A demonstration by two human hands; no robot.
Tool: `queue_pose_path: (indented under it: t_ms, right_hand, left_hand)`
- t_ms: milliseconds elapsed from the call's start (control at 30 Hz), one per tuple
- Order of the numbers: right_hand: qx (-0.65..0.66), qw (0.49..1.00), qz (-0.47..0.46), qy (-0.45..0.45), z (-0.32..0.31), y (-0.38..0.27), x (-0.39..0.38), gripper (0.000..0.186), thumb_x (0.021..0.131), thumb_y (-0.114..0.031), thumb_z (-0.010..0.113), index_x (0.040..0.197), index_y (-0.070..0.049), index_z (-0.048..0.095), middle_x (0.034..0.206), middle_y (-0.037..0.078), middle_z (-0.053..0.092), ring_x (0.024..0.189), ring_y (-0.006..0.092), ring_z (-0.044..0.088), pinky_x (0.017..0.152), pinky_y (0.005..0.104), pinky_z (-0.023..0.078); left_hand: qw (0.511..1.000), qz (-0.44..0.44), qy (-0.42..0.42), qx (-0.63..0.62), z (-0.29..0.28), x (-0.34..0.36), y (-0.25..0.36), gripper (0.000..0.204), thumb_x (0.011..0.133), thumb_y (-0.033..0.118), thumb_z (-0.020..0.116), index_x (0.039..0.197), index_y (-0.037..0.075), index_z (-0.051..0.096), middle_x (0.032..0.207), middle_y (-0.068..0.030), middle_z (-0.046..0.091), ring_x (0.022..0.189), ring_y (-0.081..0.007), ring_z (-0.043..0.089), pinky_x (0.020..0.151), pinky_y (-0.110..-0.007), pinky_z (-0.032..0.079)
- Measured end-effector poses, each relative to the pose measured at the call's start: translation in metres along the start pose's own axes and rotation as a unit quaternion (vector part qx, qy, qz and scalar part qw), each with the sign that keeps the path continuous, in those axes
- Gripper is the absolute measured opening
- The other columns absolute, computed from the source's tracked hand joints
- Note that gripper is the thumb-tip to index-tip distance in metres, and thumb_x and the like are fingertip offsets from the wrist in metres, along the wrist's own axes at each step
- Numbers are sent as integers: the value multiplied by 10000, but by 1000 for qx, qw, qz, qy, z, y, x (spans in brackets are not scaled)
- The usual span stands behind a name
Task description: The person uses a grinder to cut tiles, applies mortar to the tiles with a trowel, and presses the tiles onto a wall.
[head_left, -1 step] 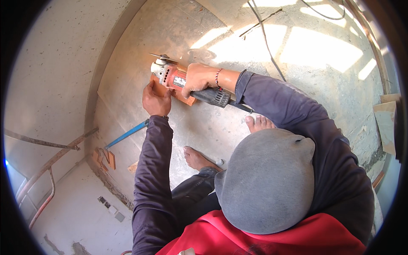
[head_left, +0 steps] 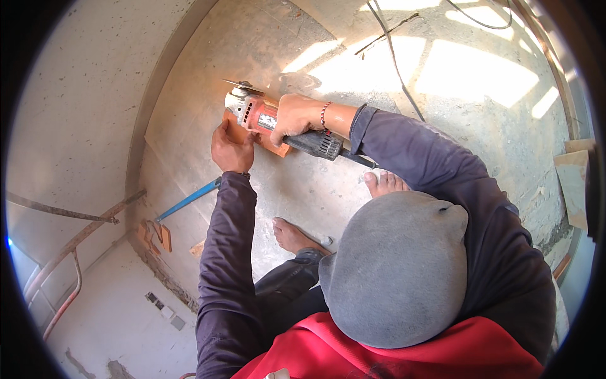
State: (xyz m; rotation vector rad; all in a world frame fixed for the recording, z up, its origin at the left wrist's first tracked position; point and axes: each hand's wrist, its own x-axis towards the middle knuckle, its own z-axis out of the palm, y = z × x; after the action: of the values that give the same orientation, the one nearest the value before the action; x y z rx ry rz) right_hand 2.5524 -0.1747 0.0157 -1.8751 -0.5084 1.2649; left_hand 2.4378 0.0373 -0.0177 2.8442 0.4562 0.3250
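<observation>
My right hand (head_left: 298, 117) is wrapped around the body of a red and black angle grinder (head_left: 257, 114). The grinder's thin disc (head_left: 236, 83) sits at its far left end, seen nearly edge-on. Beneath the tool lies an orange tile (head_left: 275, 148), partly covered by the grinder and both hands. My left hand (head_left: 231, 148) grips the tile's near left side with bent fingers, its thumb close against the grinder. A black cord leaves the grinder's rear toward my right foot; whether the disc spins cannot be made out.
A blue bar (head_left: 188, 199) and several orange offcuts (head_left: 165, 237) lie left of my left forearm. Rusty metal tubing (head_left: 76, 243) stands by the left wall. Dark cable (head_left: 400, 68) crosses the sunlit floor. My bare feet are close by; a grey rounded fabric shape (head_left: 398, 271) blocks the lower middle.
</observation>
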Motion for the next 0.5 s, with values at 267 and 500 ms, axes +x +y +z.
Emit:
queue_pose_path:
  t_ms: [267,500]
  right_hand:
    - [12,999,37,-20,-3,3,-8,454,576,-304,809,829,62,715,808,170,723,673,247,706,608,352,560]
    - [13,1000,11,-11,-3,4,-4,457,597,-317,808,810,74,708,780,174,717,657,243,697,597,354,552]
  left_hand:
    - [1000,-3,-13,14,1,1,3,661,630,249,901,1172,-15,628,1106,-177,671,1024,-336,657,901,-400,523]
    - [1000,-4,-19,-23,1,2,-6,680,664,284,887,1209,-18,616,1140,-198,661,1045,-360,641,930,-417,507]
